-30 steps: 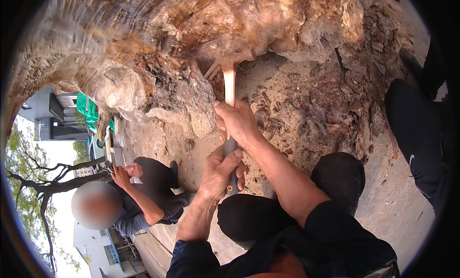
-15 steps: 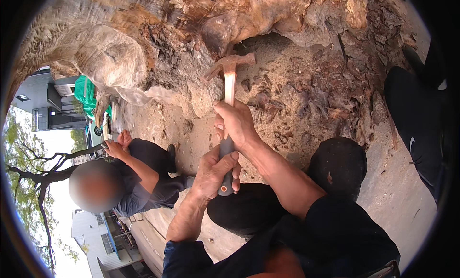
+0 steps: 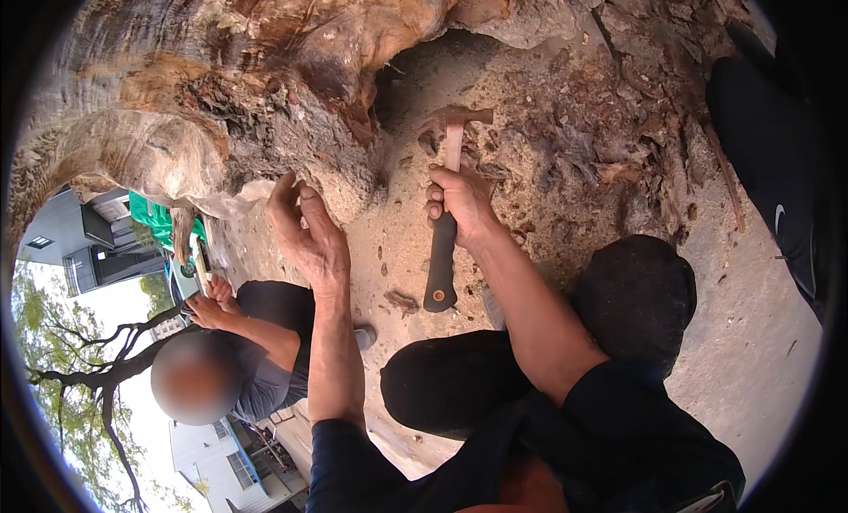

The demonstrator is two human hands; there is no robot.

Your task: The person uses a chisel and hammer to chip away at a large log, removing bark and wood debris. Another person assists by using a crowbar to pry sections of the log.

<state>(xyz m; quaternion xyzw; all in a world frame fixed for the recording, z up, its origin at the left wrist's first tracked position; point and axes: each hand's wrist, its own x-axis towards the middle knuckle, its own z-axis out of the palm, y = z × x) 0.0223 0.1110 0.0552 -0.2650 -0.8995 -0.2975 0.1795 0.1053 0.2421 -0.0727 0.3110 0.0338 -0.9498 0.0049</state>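
Far left, a crouching co-worker (image 3: 221, 354) in a grey shirt is working low beside the big weathered tree stump (image 3: 265, 80). The left hand (image 3: 309, 235) is hovering open, fingers loosely spread, just by the stump's crumbly underside. The right hand (image 3: 459, 204) is gripping a claw hammer (image 3: 444, 221) mid-handle, head up against rotted wood near the dark hollow (image 3: 433, 67).

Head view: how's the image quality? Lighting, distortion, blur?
Head view: strong fisheye, black corners, building and tree bent at the left rim. Sky lower left blown out; deep shadow in the hollow of the big stump. Hammer, right hand and left hand sharp; the co-worker's face is blurred.
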